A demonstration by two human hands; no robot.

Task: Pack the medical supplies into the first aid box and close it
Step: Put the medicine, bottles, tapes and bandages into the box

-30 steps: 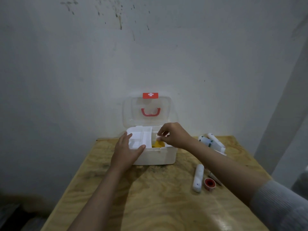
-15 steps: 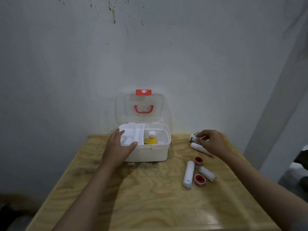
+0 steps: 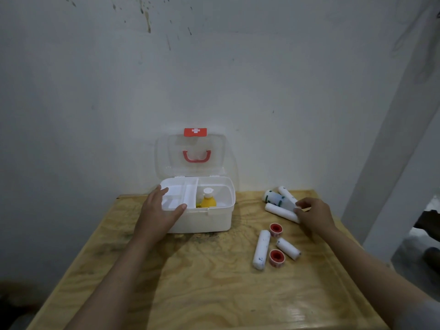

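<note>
The white first aid box (image 3: 209, 222) stands open at the table's back, its clear lid (image 3: 195, 153) with a red handle upright against the wall. A yellow bottle (image 3: 208, 201) stands in its right compartment. My left hand (image 3: 154, 217) grips the box's front left corner, thumb on the rim. My right hand (image 3: 314, 215) pinches the near end of a green-banded bandage roll (image 3: 276, 197), which lies between two white rolls (image 3: 281, 211). Nearer me lie a long white roll (image 3: 261, 250), a short roll (image 3: 288, 248) and two red tape rolls (image 3: 276, 228).
Everything rests on a plywood table (image 3: 214, 294) pushed against a grey wall. The box's left side holds a white divided tray (image 3: 181, 191). A wall corner and a drop to the floor lie past the table's right edge.
My right hand left the box, where the yellow bottle now stands, and moved right to the pile of rolls, closing its fingers on the green-banded one. The left hand stayed on the box.
</note>
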